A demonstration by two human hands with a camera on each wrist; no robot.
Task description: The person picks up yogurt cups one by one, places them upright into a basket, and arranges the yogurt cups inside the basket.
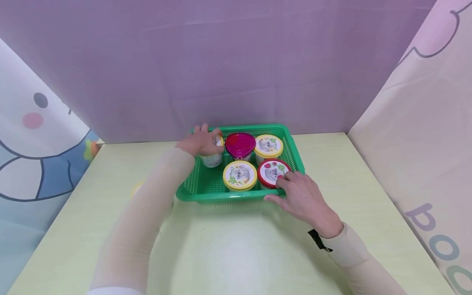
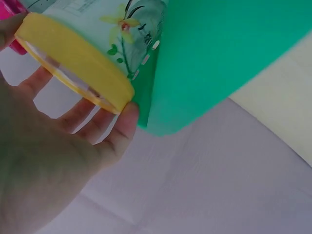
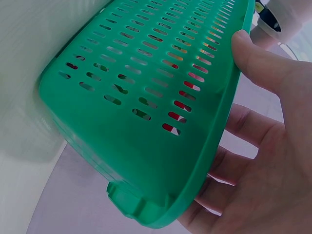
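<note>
A green plastic basket (image 1: 221, 197) stands on the table with several lidded tubs inside. At its back left corner my left hand (image 1: 200, 141) grips a white tub (image 1: 212, 160) by its yellow lid (image 2: 78, 61), thumb and fingers spread around the edge. My right hand (image 1: 304, 199) holds the basket's front right rim, thumb (image 3: 253, 56) outside and fingers over the inner side. Close to those fingers is a red-lidded tub (image 1: 272, 171). A yellow-lidded tub (image 1: 240, 175) sits beside it, with another yellow-lidded tub (image 1: 268, 145) and a magenta-lidded tub (image 1: 240, 145) behind.
The pale table (image 1: 236, 250) extends in front of the basket and to both sides. A purple cloth backdrop (image 1: 236, 61) rises right behind it, with printed panels left and right. Something yellow-edged (image 1: 136, 187) shows partly behind my left sleeve.
</note>
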